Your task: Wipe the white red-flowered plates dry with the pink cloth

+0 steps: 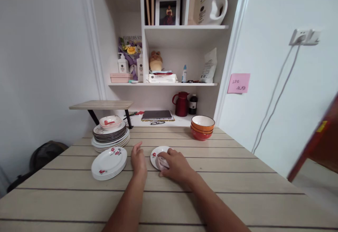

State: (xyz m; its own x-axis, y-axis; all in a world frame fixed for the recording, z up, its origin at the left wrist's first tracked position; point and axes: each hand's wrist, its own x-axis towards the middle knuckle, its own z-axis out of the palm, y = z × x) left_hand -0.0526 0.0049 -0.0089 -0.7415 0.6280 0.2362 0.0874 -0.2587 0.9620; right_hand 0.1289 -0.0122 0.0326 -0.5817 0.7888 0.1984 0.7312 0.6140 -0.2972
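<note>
A small white plate (pixel 154 151) with a red flower lies on the wooden table in front of me. My right hand (pixel 175 163) is closed on a bunched pale pinkish cloth (pixel 161 162) and presses it onto this plate. The hand covers the plate's right part. Just left of the plate, my left hand (pixel 138 159) is held on edge with its fingers stretched out, holding nothing. Beyond it to the left is a stack of white flowered plates (pixel 109 161).
At the back left, a taller stack of plates (pixel 109 137) carries a small square bowl (pixel 110 122), near a raised wooden shelf (pixel 101 104). Orange and red bowls (pixel 202 128) are nested at the back right. A red jug (pixel 181 104) stands behind the table (pixel 224 179).
</note>
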